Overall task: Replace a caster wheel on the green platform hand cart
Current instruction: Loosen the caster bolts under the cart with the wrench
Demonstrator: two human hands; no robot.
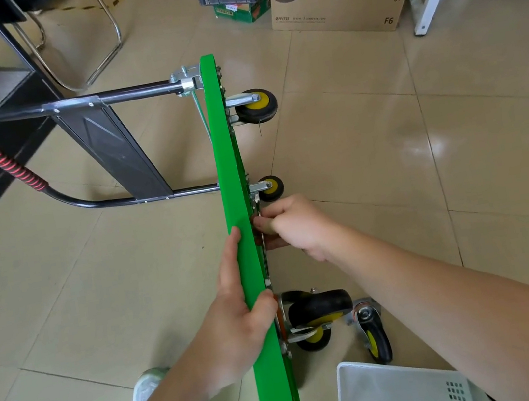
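The green platform cart [235,177] stood on edge on the floor [387,153]. The left hand [239,315] had its grip clamped on the cart's rim, while the right hand [298,226] pinched a slim metal tool [262,235] against its underside. Likely bolt work; the next move called for fitting the loose caster [374,335] beside it.

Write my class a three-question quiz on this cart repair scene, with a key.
1. True or false: the cart lies flat on the floor.
2. Which hand grips the cart's edge? A) left B) right
3. Fill in: a loose caster lies on the floor beside the white ____.
Key: 1 false, it stands on edge. 2 A, the left hand; the right hand holds a tool. 3 basket.
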